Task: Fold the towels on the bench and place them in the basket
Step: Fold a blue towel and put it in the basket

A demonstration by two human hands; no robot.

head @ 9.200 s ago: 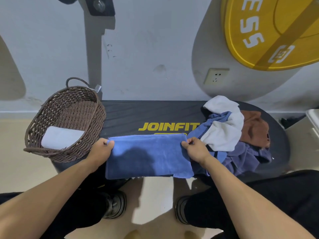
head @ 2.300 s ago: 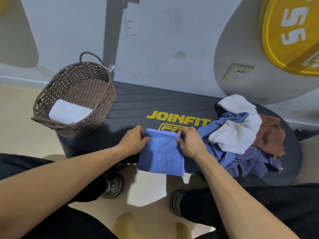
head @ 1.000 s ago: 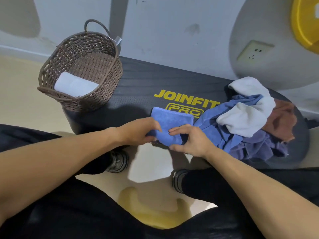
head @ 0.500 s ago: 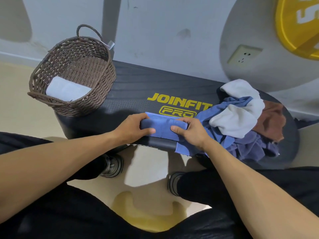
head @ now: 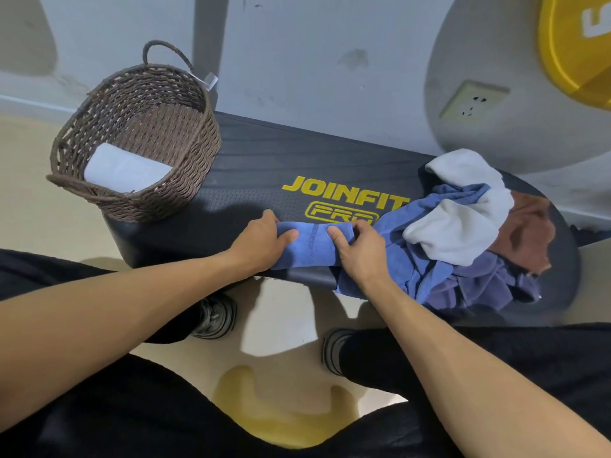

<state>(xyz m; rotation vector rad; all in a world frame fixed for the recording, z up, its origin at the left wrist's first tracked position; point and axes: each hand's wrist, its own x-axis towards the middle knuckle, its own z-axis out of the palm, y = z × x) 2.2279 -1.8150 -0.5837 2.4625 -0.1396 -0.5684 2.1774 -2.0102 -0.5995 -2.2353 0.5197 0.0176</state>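
A blue towel (head: 310, 244), folded into a thick, narrow bundle with a stitched band across its middle, lies on the near edge of the black bench (head: 264, 166). The left hand (head: 261, 241) grips its left end, thumb on top, and the right hand (head: 358, 247) grips its right end with curled fingers. Just right of it sits a loose heap of towels (head: 463, 233), white, blue, purple and brown, touching the bundle. At the bench's far left stands a brown woven basket (head: 185, 140) with one folded white towel (head: 122, 170) inside.
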